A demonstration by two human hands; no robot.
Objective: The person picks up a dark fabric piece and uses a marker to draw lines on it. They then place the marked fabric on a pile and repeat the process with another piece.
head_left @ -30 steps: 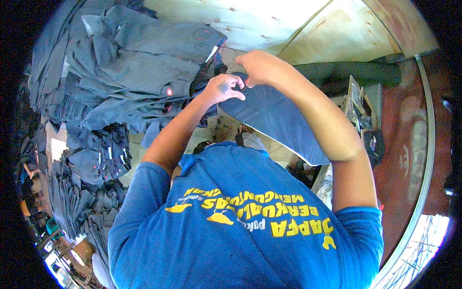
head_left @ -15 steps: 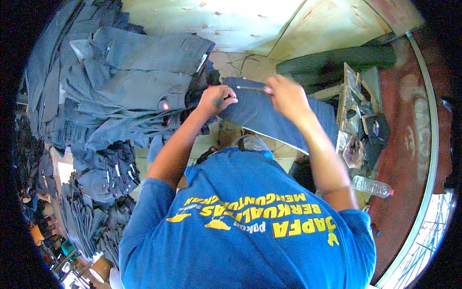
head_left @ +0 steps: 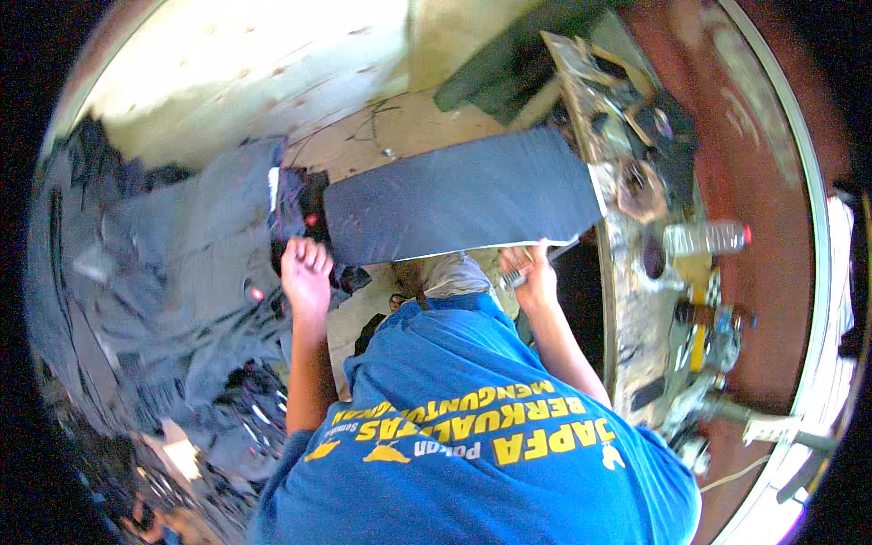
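A flat rectangular piece of dark denim cloth (head_left: 459, 195) lies across the middle, on a pale wooden board (head_left: 272, 82) that stretches behind it. The left hand (head_left: 306, 275) sits at the cloth's near left corner, beside a heaped pile of dark denim pieces (head_left: 173, 272) filling the left side. The right hand (head_left: 534, 277) grips the cloth's near right edge. To the right stands a cluttered worn workbench (head_left: 636, 282), with a clear plastic bottle (head_left: 704, 239) lying on it.
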